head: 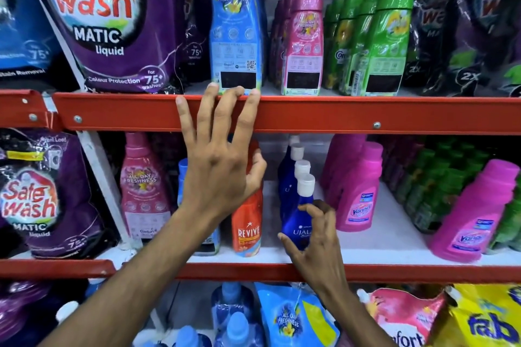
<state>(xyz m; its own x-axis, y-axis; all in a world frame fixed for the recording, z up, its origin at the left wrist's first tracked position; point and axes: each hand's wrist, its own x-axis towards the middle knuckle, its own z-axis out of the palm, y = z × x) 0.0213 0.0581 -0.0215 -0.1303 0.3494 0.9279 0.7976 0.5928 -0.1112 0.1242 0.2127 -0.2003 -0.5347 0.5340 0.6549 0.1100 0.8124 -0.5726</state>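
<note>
My left hand (217, 166) reaches up with its fingers straight and spread. Its fingertips rest on the top edge of the red shelf rail (338, 115), at the base of a tall light-blue softener bottle (235, 22) on the upper shelf. The thumb lies next to the top of an orange-red Revive bottle (248, 228) on the middle shelf, which the hand partly hides. My right hand (318, 245) curls round the front dark-blue Ujala bottle (298, 219) with a white cap, thumb on its left and fingers on its right side.
Two more Ujala bottles (290, 166) stand behind the front one. Pink Vanish bottles (358, 194) are to the right, pink (304, 36) and green (389, 36) softener bottles on the upper shelf, purple Safewash pouches (107, 22) at left. Refill pouches (296, 318) fill the bottom shelf.
</note>
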